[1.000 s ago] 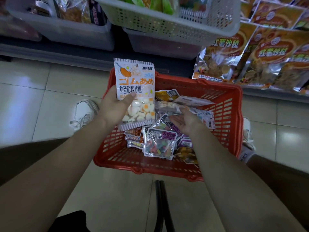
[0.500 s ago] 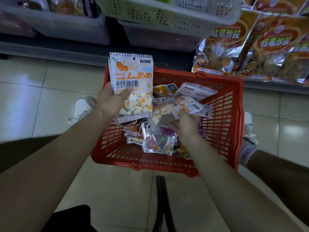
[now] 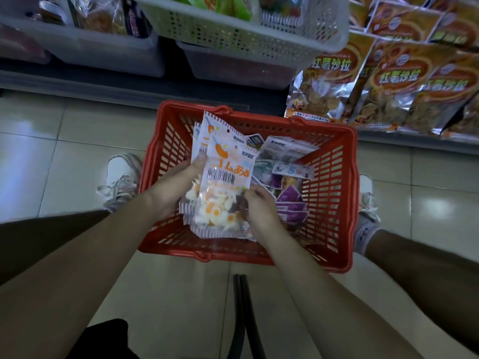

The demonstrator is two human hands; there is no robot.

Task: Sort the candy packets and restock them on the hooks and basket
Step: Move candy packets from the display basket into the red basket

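Note:
A red basket (image 3: 334,193) stands on the tiled floor between my feet, with several loose candy packets in it. Over it I hold a small stack of white fried-egg gummy packets (image 3: 225,177) with orange print. My left hand (image 3: 176,187) grips the stack from the left, thumb on its front. My right hand (image 3: 259,206) pinches the lower right corner of the front packet. Purple packets (image 3: 290,203) and grey-white packets (image 3: 285,154) lie in the basket to the right of my hands.
A white mesh basket (image 3: 248,40) of green packets juts from the shelf above. Grey bins (image 3: 108,47) sit on the lower shelf. Orange snack bags (image 3: 399,81) hang at the right. My white shoes (image 3: 121,177) flank the basket. A black double cord (image 3: 243,307) lies on the floor.
My right hand lifted a second fried-egg packet out of the basket and laid it over the one in my left hand. Both hands came together and sank lower over the basket.

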